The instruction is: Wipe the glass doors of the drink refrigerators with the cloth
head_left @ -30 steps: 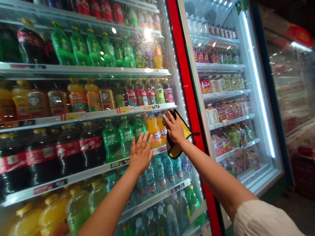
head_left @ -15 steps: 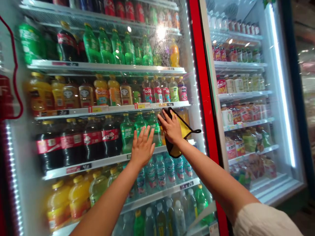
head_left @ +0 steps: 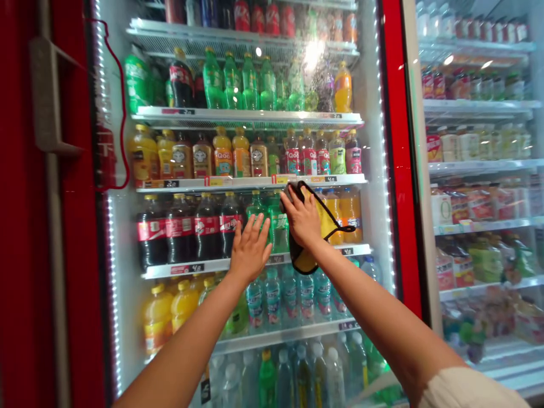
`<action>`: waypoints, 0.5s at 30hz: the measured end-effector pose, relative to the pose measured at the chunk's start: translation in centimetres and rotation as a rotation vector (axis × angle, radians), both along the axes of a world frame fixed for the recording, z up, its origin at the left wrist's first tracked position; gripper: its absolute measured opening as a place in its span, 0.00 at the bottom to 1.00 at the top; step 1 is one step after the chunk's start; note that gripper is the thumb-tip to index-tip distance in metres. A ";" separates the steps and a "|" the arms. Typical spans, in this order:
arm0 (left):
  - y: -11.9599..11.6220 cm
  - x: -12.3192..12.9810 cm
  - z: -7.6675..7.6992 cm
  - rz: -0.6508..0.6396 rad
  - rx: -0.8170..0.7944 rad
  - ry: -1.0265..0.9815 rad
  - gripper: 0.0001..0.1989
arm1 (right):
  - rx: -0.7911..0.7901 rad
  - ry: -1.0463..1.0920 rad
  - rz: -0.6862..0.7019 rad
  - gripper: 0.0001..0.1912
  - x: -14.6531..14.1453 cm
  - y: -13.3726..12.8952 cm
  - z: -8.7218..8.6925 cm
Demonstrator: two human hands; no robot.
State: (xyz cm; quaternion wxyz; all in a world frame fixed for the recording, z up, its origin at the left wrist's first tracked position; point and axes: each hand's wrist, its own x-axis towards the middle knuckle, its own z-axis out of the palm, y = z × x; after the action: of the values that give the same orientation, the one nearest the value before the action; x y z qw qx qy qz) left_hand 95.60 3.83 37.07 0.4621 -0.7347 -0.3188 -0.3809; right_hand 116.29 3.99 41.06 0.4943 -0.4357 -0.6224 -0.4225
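A yellow cloth with black edging and a black loop (head_left: 327, 218) lies against the glass door of a drinks fridge. On top of it, my right hand (head_left: 302, 218) presses it to the glass with fingers spread. Just left of it, my left hand (head_left: 250, 246) rests palm toward the glass, fingers stretched, holding nothing. Behind the glass are cola bottles (head_left: 206, 226) left of my hands, green bottles (head_left: 278, 224) between them, and orange bottles (head_left: 351, 212) to the right.
The door has a red frame (head_left: 403, 170). At the far left is a grey door handle (head_left: 45, 96). To the right stands a second fridge with stocked shelves (head_left: 488, 167). Lights reflect on the glass.
The camera view has swung left, so the fridge sits farther right in view and the handle shows. Both hands have shifted left over the glass, the cloth moving with my right hand.
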 end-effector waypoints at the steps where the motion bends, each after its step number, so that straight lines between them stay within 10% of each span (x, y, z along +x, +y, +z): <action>1: -0.1 -0.4 -0.1 0.010 0.000 -0.004 0.36 | -0.018 -0.089 0.014 0.29 -0.1 -0.4 -0.9; 5: -0.3 -2.2 -0.5 0.037 0.000 -0.017 0.35 | -0.071 -0.242 0.063 0.28 2.7 -1.3 -4.3; 8: -0.1 -4.3 -0.8 0.048 0.007 -0.018 0.35 | -0.014 -0.028 0.080 0.30 3.8 -0.7 -3.5; 15: 0.4 -9.1 -0.7 0.047 0.018 -0.051 0.39 | 0.079 0.061 0.110 0.30 -7.2 1.2 1.7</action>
State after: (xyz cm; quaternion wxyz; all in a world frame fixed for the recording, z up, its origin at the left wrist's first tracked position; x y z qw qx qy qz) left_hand 86.53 4.23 36.41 0.4692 -0.7128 -0.3440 -0.3917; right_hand 109.06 5.24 42.74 0.5525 -0.3935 -0.6128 -0.4054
